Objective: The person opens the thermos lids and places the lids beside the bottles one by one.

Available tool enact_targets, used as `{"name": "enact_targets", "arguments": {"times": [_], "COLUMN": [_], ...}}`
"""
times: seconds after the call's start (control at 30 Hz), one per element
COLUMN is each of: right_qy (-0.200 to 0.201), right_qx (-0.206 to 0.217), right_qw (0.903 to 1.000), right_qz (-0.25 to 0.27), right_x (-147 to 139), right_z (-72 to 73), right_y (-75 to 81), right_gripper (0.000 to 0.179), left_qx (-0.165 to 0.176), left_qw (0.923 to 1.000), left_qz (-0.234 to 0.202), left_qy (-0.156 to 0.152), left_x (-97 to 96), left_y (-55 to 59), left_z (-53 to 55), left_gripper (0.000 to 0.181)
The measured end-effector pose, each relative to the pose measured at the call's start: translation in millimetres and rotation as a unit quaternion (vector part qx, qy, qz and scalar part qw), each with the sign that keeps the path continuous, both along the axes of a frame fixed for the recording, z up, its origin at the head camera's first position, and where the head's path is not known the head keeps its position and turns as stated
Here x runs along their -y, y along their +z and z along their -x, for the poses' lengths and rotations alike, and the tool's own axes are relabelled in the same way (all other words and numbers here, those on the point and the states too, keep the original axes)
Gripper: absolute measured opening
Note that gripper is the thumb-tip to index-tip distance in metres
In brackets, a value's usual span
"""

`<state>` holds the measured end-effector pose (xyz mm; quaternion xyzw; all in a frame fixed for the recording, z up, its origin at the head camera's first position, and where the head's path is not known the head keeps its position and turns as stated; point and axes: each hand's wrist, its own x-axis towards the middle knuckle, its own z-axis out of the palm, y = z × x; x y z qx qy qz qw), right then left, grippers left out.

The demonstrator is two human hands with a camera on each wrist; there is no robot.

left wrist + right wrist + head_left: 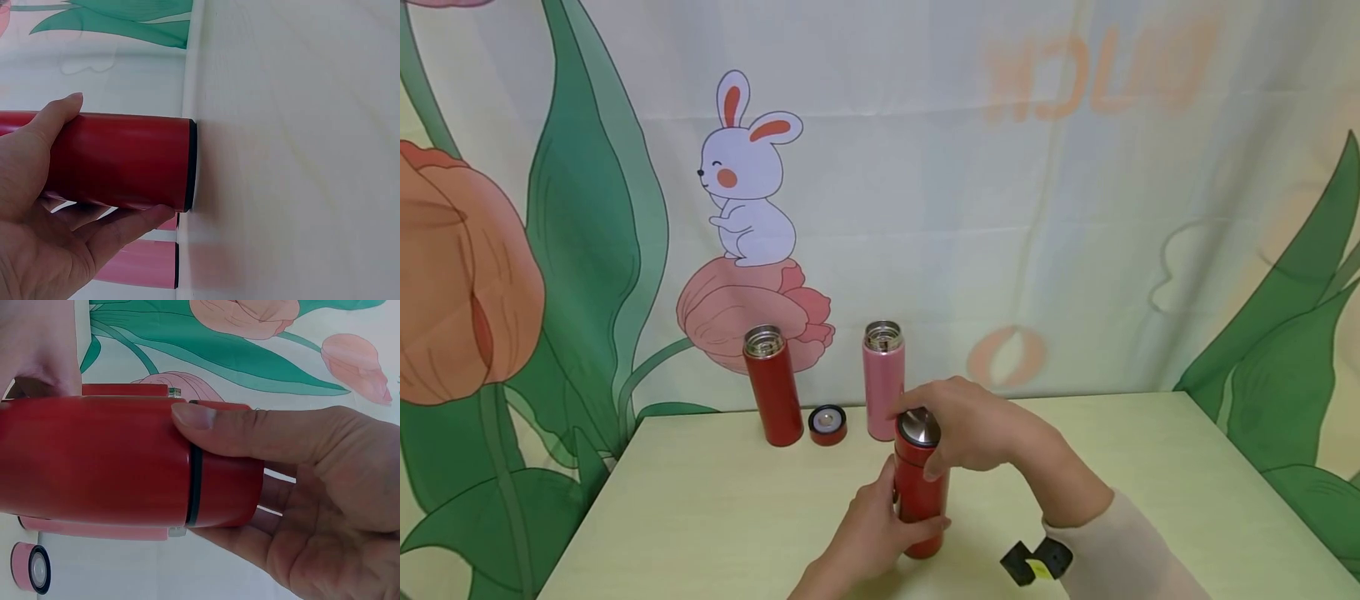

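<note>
A red thermos (921, 496) stands upright near the front of the table. My left hand (868, 533) holds its lower body, thumb on one side and fingers on the other. In the left wrist view the bottle's black base (191, 165) is right at the tabletop. From above, my right hand (977, 425) grips the thermos's red lid (231, 487), which has a silvery top (919, 427). A black ring marks the seam between lid and body, and the right thumb (212, 425) lies across it.
Behind stand an open red thermos (775, 400) and an open pink thermos (883, 383). Between them a red lid (827, 425) lies with its inner side up. A pink lid (31, 567) shows in the right wrist view. A printed curtain (925, 208) hangs behind the table.
</note>
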<state>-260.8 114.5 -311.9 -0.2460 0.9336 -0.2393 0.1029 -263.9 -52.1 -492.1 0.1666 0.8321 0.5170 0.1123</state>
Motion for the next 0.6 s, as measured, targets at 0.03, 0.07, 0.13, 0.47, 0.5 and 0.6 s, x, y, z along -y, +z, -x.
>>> {"name": "enact_targets", "arguments": {"times": [0.03,0.07,0.13,0.47,0.5,0.6], "right_qy": [0.004,0.008,0.015,0.046,0.046,0.042], "right_qx": [0.003,0.006,0.008,0.016,0.018,0.025], "right_qw": [1.0000,0.9999,0.9998,0.9982,0.9981,0.9979], "right_qz": [0.002,0.005,0.009,0.037,0.038,0.043], "right_x": [-0.3,-0.6,-1.6,-6.7,-7.0,-7.7], "right_z": [0.6,1.2,1.9,4.3,4.5,4.8], "right_y": [0.0,0.0,-0.5,-4.1,-4.5,-5.8], "right_gripper": [0.066,0.066,0.066,0.066,0.066,0.067], "left_qx": [0.000,0.000,0.000,0.007,0.007,0.006], "left_qw": [1.0000,1.0000,1.0000,0.9998,0.9998,0.9998], "left_qz": [-0.001,-0.003,-0.007,-0.017,-0.018,-0.020], "left_qy": [0.001,0.001,0.002,-0.005,-0.006,-0.008], "left_x": [0.3,0.6,1.1,2.6,2.7,3.0], "left_y": [0.1,0.1,0.0,-0.7,-0.5,-0.8], "left_z": [0.0,0.1,0.1,-0.1,-0.1,-0.2], "left_gripper": [0.083,0.083,0.084,0.082,0.082,0.081]}}
